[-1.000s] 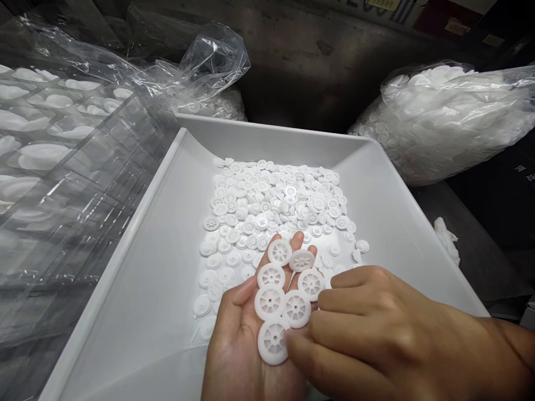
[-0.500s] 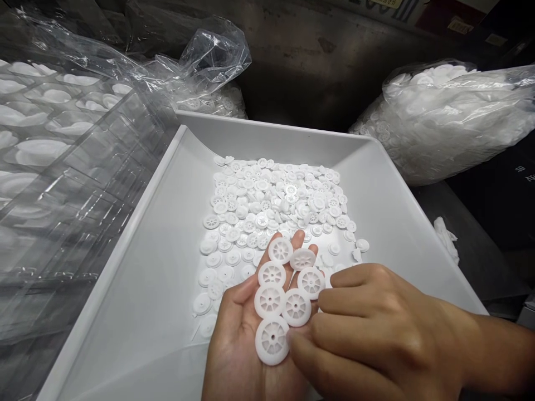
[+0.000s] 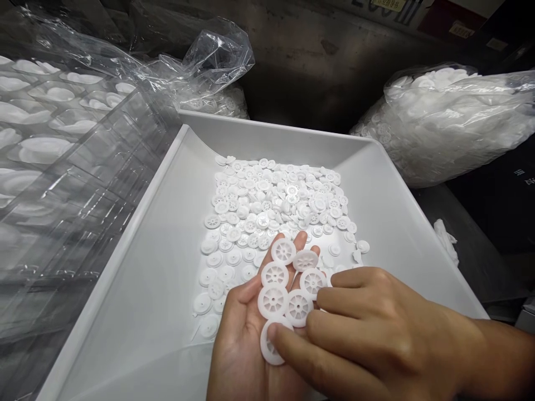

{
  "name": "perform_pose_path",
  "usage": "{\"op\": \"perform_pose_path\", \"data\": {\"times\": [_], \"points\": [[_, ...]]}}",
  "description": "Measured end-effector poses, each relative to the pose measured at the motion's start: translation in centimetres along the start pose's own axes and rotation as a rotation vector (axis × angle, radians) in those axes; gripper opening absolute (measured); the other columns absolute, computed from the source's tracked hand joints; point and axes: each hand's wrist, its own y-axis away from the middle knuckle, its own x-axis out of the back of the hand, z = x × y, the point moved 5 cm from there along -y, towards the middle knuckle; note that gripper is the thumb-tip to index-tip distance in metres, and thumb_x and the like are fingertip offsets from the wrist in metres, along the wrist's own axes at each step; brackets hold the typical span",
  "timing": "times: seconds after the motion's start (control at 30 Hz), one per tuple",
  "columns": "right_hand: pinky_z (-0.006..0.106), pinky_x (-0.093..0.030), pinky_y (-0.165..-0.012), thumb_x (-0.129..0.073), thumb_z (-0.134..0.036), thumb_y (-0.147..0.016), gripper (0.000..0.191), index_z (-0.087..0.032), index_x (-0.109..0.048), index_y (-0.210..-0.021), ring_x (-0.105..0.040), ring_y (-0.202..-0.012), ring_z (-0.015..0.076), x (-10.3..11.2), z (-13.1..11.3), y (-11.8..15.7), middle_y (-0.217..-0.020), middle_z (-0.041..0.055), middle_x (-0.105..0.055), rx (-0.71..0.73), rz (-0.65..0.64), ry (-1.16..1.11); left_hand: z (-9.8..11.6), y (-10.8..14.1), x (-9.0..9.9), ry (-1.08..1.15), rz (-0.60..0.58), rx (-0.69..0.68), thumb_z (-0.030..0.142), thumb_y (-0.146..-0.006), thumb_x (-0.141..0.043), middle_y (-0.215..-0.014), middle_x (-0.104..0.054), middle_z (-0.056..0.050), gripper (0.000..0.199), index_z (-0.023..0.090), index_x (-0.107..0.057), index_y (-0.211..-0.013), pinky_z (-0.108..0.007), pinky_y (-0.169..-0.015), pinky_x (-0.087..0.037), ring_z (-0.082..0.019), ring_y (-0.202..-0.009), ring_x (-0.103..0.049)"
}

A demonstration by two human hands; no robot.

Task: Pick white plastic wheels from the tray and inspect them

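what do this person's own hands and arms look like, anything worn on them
The bare, ungloved left hand and the bare, ungloved right hand show no ring. The uncovered right forearm shows no sleeve, watch or bracelet where visible; the left forearm is out of view.

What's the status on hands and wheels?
Left hand open, palm up, seven white wheels on it. Right hand curled, one digit over nearest wheel, partly hiding it.
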Motion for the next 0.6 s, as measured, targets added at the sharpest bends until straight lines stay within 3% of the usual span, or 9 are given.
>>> {"op": "perform_pose_path", "data": {"times": [0.1, 0.2, 0.3, 0.4, 0.5, 0.6], "points": [[0.033, -0.026, -0.042, -0.031, -0.008, -0.094, 0.037, -0.005, -0.068, -0.096, -0.039, -0.048, 0.0143, -0.3, -0.2, 0.0, -0.061, -0.0002, -0.051, 0.002, 0.024, -0.035, -0.3, 0.0, 0.3, 0.03, 0.011, 0.029, 0.028, -0.091, -0.042, -0.128, -0.063, -0.014, 0.051, 0.014, -0.047, -0.14, -0.043, -0.11, -0.037, -0.029, -0.126, -0.054], [0.031, -0.027, -0.044, -0.044, -0.012, -0.094, 0.023, -0.006, -0.066, -0.099, -0.038, -0.052, 0.012, 0.0, 0.1, 0.3, -0.064, -0.0008, -0.05, -0.043, 0.131, -0.204, -0.3, 0.0, 0.7, -0.004, 0.052, 0.021, 0.028, -0.09, -0.045, -0.125, -0.065, -0.015, 0.048, 0.013, -0.053, -0.136, -0.048, -0.107, -0.041, -0.031, -0.125, -0.055], [0.024, -0.035, -0.051, -0.058, -0.015, -0.087, 0.009, -0.012, -0.064, -0.094, -0.041, -0.058, 0.0084, 0.9, 2.4, 0.8, -0.069, -0.0023, -0.049, -0.321, 0.336, -0.633, 0.0, 0.0, 1.2, 0.01, 0.14, -0.07, 0.027, -0.088, -0.052, -0.126, -0.066, -0.013, 0.044, 0.016, -0.058, -0.131, -0.046, -0.105, -0.044, -0.03, -0.124, -0.056], [0.016, -0.033, -0.043, -0.052, -0.022, -0.086, 0.011, -0.017, -0.059, -0.079, -0.04, -0.056, 0.0073, 0.8, 5.0, 1.4, -0.07, -0.002, -0.045, -0.642, 0.498, -1.31, 0.4, -0.1, 1.4, -0.046, 0.149, -0.2, 0.022, -0.084, -0.055, -0.129, -0.065, -0.013, 0.04, 0.016, -0.064, -0.123, -0.045, -0.1, -0.048, -0.03, -0.12, -0.059], [0.012, -0.028, -0.033, -0.045, -0.03, -0.086, 0.023, -0.015, -0.056, -0.073, -0.046, -0.058, 0.0085, 0.6, 6.1, 1.2, -0.078, 0.0021, -0.047, -0.724, 0.574, -1.739, 0.7, 0.0, 1.4, -0.126, 0.145, -0.273, 0.019, -0.081, -0.056, -0.129, -0.064, -0.017, 0.038, 0.012, -0.068, -0.116, -0.045, -0.096, -0.051, -0.033, -0.117, -0.06], [0.01, -0.032, -0.031, -0.046, -0.03, -0.089, 0.026, -0.014, -0.054, -0.071, -0.05, -0.054, 0.0068, 0.3, 6.8, 1.1, -0.079, 0.0023, -0.05, -0.758, 0.613, -1.807, 0.7, 0.2, 1.4, -0.106, 0.178, -0.261, 0.019, -0.079, -0.057, -0.129, -0.063, -0.018, 0.04, 0.01, -0.068, -0.116, -0.045, -0.096, -0.051, -0.033, -0.116, -0.061]]}}
